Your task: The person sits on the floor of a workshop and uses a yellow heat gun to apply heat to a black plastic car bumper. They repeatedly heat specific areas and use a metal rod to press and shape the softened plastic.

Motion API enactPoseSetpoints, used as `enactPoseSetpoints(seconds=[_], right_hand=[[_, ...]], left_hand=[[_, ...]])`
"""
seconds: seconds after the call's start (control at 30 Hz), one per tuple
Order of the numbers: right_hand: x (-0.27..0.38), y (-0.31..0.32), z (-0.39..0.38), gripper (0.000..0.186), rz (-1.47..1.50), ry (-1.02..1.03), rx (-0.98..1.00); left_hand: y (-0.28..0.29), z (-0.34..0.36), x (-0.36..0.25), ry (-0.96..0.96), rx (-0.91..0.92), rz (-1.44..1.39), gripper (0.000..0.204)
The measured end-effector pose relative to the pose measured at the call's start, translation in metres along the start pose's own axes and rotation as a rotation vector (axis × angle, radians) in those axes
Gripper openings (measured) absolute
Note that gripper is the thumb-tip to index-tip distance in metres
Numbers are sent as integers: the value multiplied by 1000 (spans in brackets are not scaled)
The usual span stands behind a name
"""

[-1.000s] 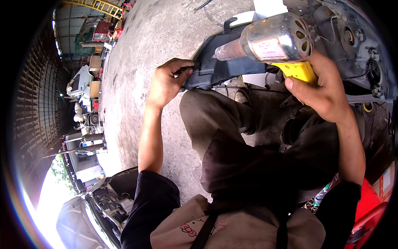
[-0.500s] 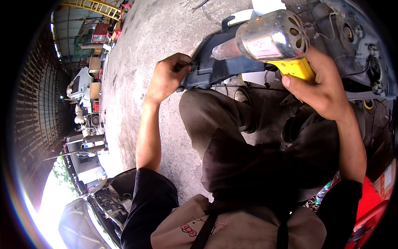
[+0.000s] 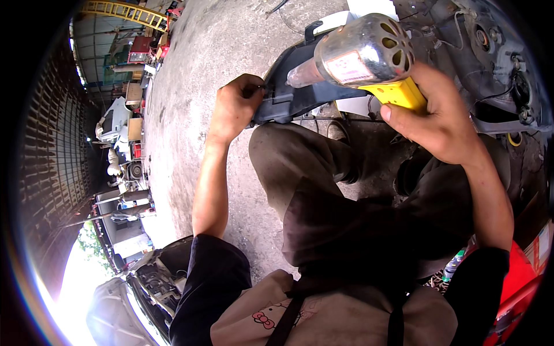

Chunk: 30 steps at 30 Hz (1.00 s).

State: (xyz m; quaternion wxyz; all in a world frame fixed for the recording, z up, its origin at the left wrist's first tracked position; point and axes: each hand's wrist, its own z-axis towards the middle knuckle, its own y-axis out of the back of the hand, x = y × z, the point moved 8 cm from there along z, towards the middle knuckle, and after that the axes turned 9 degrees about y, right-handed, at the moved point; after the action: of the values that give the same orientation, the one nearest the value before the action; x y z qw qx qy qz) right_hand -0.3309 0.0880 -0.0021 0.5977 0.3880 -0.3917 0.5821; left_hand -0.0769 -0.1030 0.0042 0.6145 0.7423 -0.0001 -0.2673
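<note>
My right hand (image 3: 435, 118) is wrapped round the yellow handle of a heat gun (image 3: 358, 55) with a shiny metal barrel. Its nozzle points left, over the near left end of a black plastic car part (image 3: 314, 97), a long curved panel. Pinched at that left end is my left hand (image 3: 235, 108), thumb and fingers on the panel's edge beside the nozzle tip. The panel lies across above my left knee. The heat gun's body hides much of its far middle.
A car body with bare metal (image 3: 490, 52) stands at the upper right. Behind my left arm is a car with an open engine bay (image 3: 158, 282). A red object (image 3: 513, 282) sits at lower right. A yellow ladder (image 3: 124, 12) and shop clutter line the far left.
My right hand has moved the heat gun a little to the left, bringing its nozzle closer to my left hand. The left hand keeps its grip on the panel.
</note>
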Motion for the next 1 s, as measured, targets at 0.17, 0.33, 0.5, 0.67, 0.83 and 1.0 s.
enactPoseSetpoints(seconds=[0.17,0.33,0.5,0.67,0.83,1.0], right_hand=[[-4,-1,-1,31,-9,63,-14],[-12,-1,0,34,30,121,-33],[-12,0,0,33,13,123,-40],[-11,-2,1,31,10,97,-35],[-10,-5,1,28,57,19,-41],[-18,-11,3,29,155,-54,-56]], left_hand=[[-2,9,13,0,55,-38,19],[-6,19,28,33,163,-155,21],[-9,18,26,45,185,-143,25],[-9,13,18,39,182,-99,28],[-3,10,22,38,161,-132,26],[-5,5,32,85,119,-250,23]])
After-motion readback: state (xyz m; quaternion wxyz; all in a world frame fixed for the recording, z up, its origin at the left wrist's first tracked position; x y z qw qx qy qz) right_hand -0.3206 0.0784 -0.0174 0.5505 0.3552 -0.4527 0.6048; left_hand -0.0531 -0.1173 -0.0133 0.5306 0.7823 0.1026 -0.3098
